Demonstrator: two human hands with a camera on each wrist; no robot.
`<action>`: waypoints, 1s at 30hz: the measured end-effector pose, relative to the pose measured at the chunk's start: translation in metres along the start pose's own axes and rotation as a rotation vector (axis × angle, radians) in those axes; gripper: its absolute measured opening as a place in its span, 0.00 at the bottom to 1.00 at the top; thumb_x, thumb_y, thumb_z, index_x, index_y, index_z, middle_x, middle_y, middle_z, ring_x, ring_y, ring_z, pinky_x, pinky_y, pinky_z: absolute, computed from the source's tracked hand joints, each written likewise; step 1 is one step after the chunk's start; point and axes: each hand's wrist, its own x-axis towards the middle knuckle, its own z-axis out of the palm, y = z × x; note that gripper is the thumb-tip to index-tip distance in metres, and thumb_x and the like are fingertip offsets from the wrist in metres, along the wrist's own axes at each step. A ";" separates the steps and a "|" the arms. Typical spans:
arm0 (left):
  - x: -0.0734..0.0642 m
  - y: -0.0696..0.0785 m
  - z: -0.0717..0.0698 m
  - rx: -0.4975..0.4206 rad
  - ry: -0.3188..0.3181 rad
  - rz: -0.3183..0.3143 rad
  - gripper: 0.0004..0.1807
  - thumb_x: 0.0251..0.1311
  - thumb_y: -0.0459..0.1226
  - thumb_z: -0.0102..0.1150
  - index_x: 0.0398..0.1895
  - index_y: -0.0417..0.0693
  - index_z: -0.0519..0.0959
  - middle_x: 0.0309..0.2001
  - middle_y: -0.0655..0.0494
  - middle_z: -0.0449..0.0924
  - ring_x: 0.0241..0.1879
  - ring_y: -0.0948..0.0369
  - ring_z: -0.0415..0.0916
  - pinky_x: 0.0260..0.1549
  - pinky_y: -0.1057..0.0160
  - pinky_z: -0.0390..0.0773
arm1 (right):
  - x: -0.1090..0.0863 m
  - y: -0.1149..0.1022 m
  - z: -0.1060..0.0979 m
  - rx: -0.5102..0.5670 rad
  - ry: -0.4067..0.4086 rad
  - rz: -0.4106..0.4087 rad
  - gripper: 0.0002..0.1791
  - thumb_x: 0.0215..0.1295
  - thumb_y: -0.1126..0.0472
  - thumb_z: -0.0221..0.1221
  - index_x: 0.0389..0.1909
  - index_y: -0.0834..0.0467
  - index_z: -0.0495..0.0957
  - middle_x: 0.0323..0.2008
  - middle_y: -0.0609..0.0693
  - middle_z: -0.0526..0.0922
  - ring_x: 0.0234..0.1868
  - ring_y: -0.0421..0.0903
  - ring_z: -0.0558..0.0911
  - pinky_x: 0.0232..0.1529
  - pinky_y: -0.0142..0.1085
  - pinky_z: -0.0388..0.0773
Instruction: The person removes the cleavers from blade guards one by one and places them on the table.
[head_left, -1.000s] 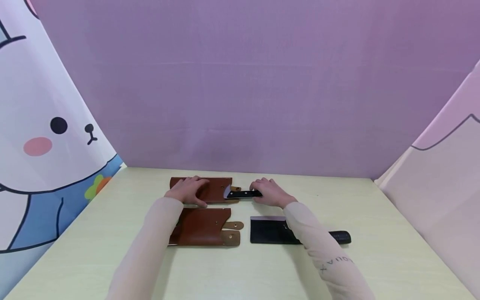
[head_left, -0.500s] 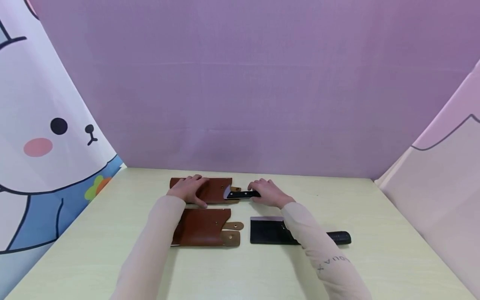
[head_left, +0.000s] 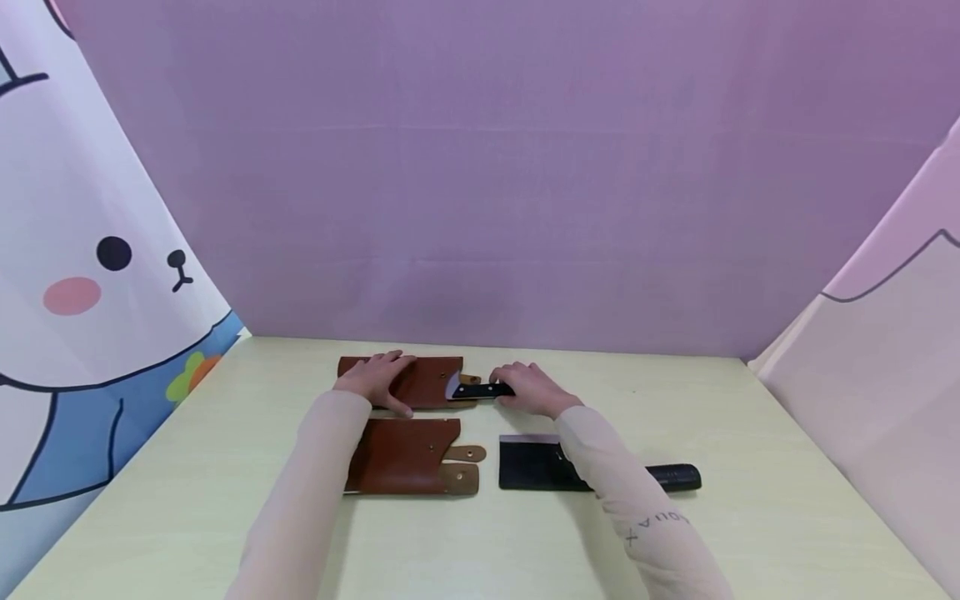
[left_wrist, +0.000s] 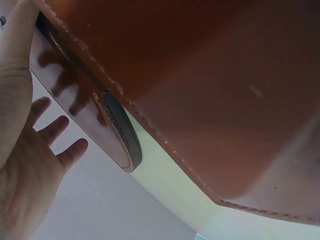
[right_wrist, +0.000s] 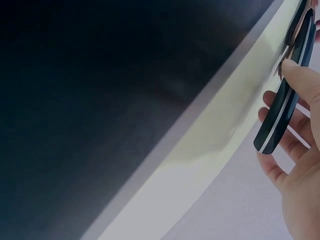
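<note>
In the head view, my left hand [head_left: 375, 383] lies over the far brown leather sheath [head_left: 427, 383], its thumb at the near edge. The left wrist view shows that hand's fingers [left_wrist: 72, 152] spread and fairly straight beside the glossy sheath. A knife has its blade mostly hidden in this sheath; a silver heel and the black riveted handle [head_left: 472, 391] stick out to the right. My right hand [head_left: 534, 390] pinches the end part of that handle; in the right wrist view the thumb [right_wrist: 300, 75] presses one side, with fingers behind.
A second brown sheath [head_left: 408, 458] with two snap tabs lies nearer, partly under the left forearm. Right of it is a black-bladed cleaver [head_left: 536, 467], partly covered by the right sleeve. A purple backdrop [head_left: 480, 208] stands behind the pale table [head_left: 495, 550].
My right hand has slid slightly left along the knife handle. The knife and both sheaths look nearly still. The left hand has hardly moved.
</note>
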 end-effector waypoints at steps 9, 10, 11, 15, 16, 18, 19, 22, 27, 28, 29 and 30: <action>0.012 -0.011 0.007 -0.023 -0.019 0.002 0.60 0.33 0.65 0.65 0.70 0.52 0.52 0.70 0.42 0.49 0.67 0.40 0.48 0.59 0.36 0.53 | 0.000 0.002 0.001 0.009 0.010 -0.014 0.18 0.60 0.60 0.58 0.53 0.55 0.74 0.52 0.51 0.78 0.55 0.50 0.74 0.58 0.52 0.64; 0.013 -0.012 0.007 -0.026 -0.022 0.002 0.61 0.31 0.66 0.65 0.70 0.53 0.52 0.70 0.42 0.49 0.67 0.40 0.48 0.59 0.36 0.53 | 0.000 0.002 0.001 0.008 0.008 -0.015 0.18 0.60 0.60 0.58 0.53 0.55 0.74 0.52 0.51 0.78 0.55 0.50 0.74 0.58 0.52 0.63; 0.013 -0.012 0.007 -0.024 -0.025 0.002 0.61 0.30 0.68 0.64 0.70 0.54 0.52 0.70 0.43 0.49 0.67 0.40 0.48 0.58 0.36 0.53 | 0.000 0.002 0.001 0.004 0.006 -0.017 0.18 0.60 0.60 0.58 0.53 0.55 0.74 0.52 0.51 0.78 0.55 0.50 0.74 0.58 0.53 0.64; 0.009 -0.008 0.002 -0.044 -0.045 -0.010 0.63 0.27 0.70 0.63 0.70 0.54 0.52 0.70 0.43 0.50 0.68 0.41 0.48 0.59 0.36 0.52 | 0.000 0.001 0.001 0.003 0.004 -0.021 0.18 0.61 0.60 0.58 0.53 0.55 0.74 0.52 0.51 0.77 0.55 0.50 0.74 0.59 0.53 0.63; 0.009 -0.009 0.003 -0.036 -0.036 0.000 0.63 0.27 0.70 0.62 0.70 0.54 0.52 0.69 0.43 0.51 0.67 0.40 0.49 0.58 0.35 0.54 | 0.000 0.001 0.001 0.002 0.004 -0.022 0.18 0.61 0.60 0.58 0.53 0.55 0.74 0.52 0.51 0.78 0.55 0.50 0.74 0.58 0.53 0.63; 0.009 -0.008 0.002 -0.033 -0.034 0.002 0.62 0.29 0.69 0.63 0.70 0.53 0.52 0.69 0.42 0.51 0.67 0.40 0.49 0.58 0.35 0.54 | 0.000 0.000 0.002 0.003 0.008 -0.024 0.18 0.61 0.61 0.58 0.52 0.55 0.74 0.51 0.51 0.78 0.55 0.50 0.74 0.58 0.53 0.64; 0.008 -0.007 0.002 -0.028 -0.031 0.007 0.61 0.31 0.67 0.64 0.70 0.52 0.52 0.69 0.42 0.51 0.67 0.40 0.49 0.58 0.36 0.54 | 0.000 0.000 0.002 0.005 0.009 -0.025 0.18 0.61 0.61 0.58 0.52 0.56 0.74 0.51 0.51 0.78 0.54 0.50 0.74 0.58 0.53 0.64; 0.008 -0.005 0.003 -0.020 -0.015 0.012 0.59 0.35 0.63 0.66 0.70 0.50 0.53 0.68 0.40 0.52 0.66 0.41 0.51 0.57 0.36 0.56 | 0.000 -0.001 0.002 0.009 0.011 -0.025 0.17 0.60 0.61 0.58 0.51 0.56 0.75 0.50 0.52 0.78 0.54 0.51 0.74 0.58 0.53 0.64; 0.007 -0.003 0.002 -0.007 0.004 0.014 0.56 0.39 0.58 0.68 0.70 0.49 0.53 0.67 0.41 0.54 0.65 0.42 0.54 0.57 0.39 0.60 | 0.000 -0.004 0.001 0.010 0.006 -0.027 0.17 0.60 0.62 0.58 0.51 0.57 0.75 0.50 0.52 0.78 0.53 0.50 0.75 0.57 0.52 0.65; 0.006 -0.003 0.002 -0.007 0.007 0.013 0.55 0.39 0.58 0.68 0.70 0.50 0.53 0.67 0.42 0.54 0.65 0.43 0.55 0.57 0.40 0.61 | 0.000 -0.004 0.001 0.011 0.006 -0.027 0.16 0.60 0.62 0.58 0.50 0.57 0.75 0.50 0.52 0.79 0.53 0.50 0.75 0.57 0.52 0.65; 0.006 -0.003 0.002 -0.005 0.011 0.015 0.56 0.38 0.58 0.68 0.70 0.50 0.53 0.67 0.42 0.55 0.65 0.43 0.56 0.56 0.41 0.61 | 0.000 -0.004 0.001 0.009 0.005 -0.027 0.16 0.60 0.62 0.58 0.50 0.57 0.75 0.50 0.52 0.79 0.53 0.50 0.76 0.56 0.52 0.66; 0.006 -0.003 0.003 -0.001 0.016 0.019 0.56 0.38 0.59 0.68 0.70 0.50 0.53 0.67 0.42 0.55 0.64 0.44 0.57 0.56 0.41 0.63 | 0.000 -0.005 0.001 0.008 0.005 -0.027 0.16 0.60 0.62 0.58 0.50 0.57 0.75 0.50 0.52 0.79 0.53 0.50 0.76 0.56 0.51 0.66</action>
